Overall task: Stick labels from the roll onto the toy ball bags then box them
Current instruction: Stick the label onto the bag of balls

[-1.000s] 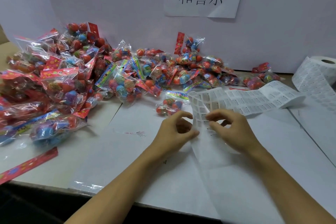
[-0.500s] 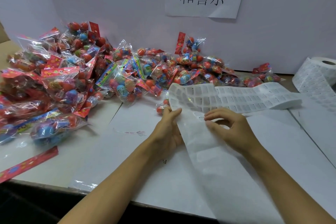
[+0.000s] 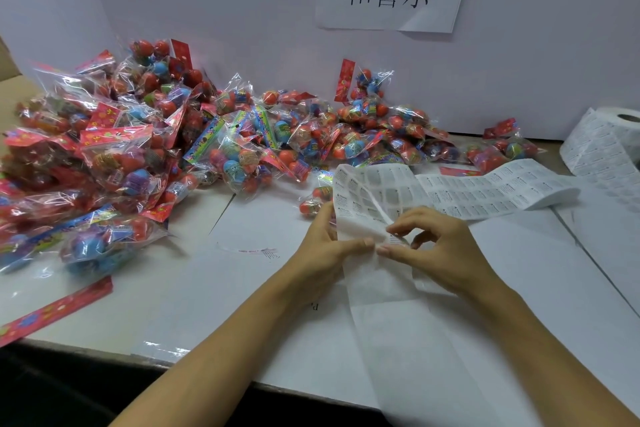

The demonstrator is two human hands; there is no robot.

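Honestly the label looked ready to fold onto itself or tear, since both hands were working the same tiny spot on floppy backing paper. The left hand (image 3: 323, 246) pinched the strip's edge, thumb flat along it, while the right hand (image 3: 433, 246) pinched a single label (image 3: 398, 238) with fingertips, other fingers curled loose. The label strip (image 3: 460, 191) ran limp across the table (image 3: 242, 305) from the roll (image 3: 606, 146) at far right. Toy ball bags (image 3: 145, 149) sat heaped to the left, crinkly clear plastic, none in hand. No box was visible.
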